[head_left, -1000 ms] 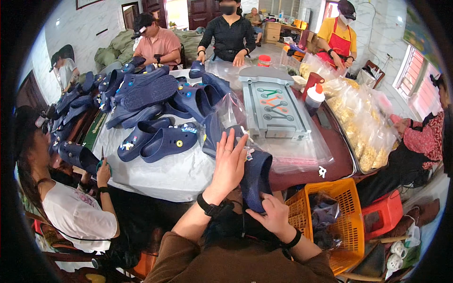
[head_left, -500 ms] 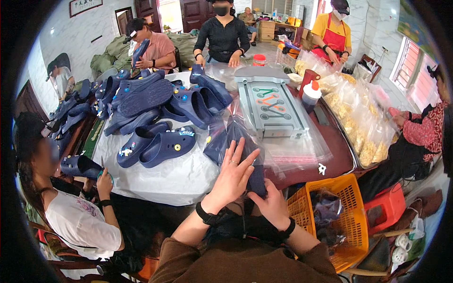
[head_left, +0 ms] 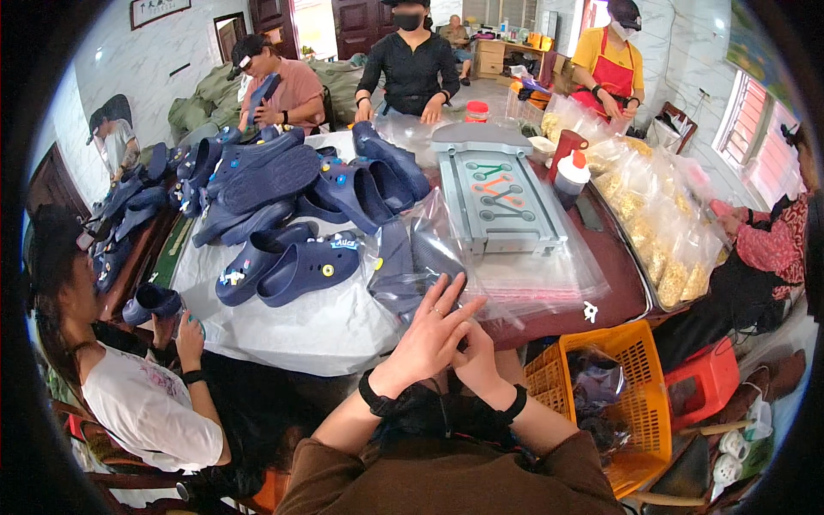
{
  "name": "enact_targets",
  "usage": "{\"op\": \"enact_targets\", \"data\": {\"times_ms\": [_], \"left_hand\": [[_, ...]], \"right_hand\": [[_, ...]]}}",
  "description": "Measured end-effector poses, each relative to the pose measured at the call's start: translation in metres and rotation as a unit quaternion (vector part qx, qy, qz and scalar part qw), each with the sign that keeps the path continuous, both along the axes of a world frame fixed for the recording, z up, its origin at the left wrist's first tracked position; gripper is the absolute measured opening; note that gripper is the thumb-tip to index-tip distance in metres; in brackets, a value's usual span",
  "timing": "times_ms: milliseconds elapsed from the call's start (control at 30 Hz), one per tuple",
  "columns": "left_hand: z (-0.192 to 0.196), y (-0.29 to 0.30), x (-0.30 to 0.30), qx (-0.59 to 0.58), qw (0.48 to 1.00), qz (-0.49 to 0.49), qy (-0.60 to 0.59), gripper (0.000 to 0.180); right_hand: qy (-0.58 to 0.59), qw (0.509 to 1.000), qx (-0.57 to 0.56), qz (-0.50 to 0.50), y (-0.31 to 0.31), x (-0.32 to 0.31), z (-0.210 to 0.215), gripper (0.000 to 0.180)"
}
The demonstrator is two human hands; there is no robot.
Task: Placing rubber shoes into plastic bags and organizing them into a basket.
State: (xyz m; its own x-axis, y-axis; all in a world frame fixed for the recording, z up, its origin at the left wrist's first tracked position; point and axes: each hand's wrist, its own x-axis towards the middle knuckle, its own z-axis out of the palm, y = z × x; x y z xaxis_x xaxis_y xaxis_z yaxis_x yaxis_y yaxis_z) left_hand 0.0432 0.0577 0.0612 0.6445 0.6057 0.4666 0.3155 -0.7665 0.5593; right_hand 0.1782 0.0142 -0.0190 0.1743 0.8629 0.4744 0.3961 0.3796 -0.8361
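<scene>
Both hands meet at the near edge of the counter [head_left: 283,335], just below a clear bag [head_left: 412,266] that holds dark blue clogs. Left hand [head_left: 427,339] lies over the right, fingers spread and pointing up and away toward the bag's lower edge; its fingertips touch or nearly touch the plastic. Right hand [head_left: 476,360] sits under and beside it, mostly covered, so I cannot tell whether it is curled, pinching or flat. Neither hand visibly grips the bag.

Bag lies flat on the counter, between the loose clogs [head_left: 296,270] on the left and the grey tray [head_left: 506,193] on the right. Its long axis runs away from the person, leaning slightly left; which end is open cannot be made out. The clogs inside follow that line, side by side. Judgement: laid flat and close in, the bag is within easy reach of both hands and cannot slide off.

More flat clear bags [head_left: 549,275] spread beneath and beside the tray. A heap of blue clogs [head_left: 283,180] covers the far left of the counter. An orange basket [head_left: 622,395] stands at the person's right, below counter level, with bagged dark items inside. Other people sit or stand around the counter; one on the left holds a single clog [head_left: 150,302].
</scene>
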Motion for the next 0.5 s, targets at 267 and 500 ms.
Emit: {"op": "enact_targets", "data": {"times_ms": [267,500], "left_hand": [[-0.018,0.002,-0.009,0.000,1.000,0.016,0.004,0.061],[-0.027,-0.040,-0.031,0.057,0.983,0.170,0.040,0.093]], "right_hand": [[0.040,0.996,-0.065,0.046,0.034,0.014,-0.046,0.048],[-0.066,0.991,-0.115,0.012,-0.020,0.028,0.003,0.054]]}}
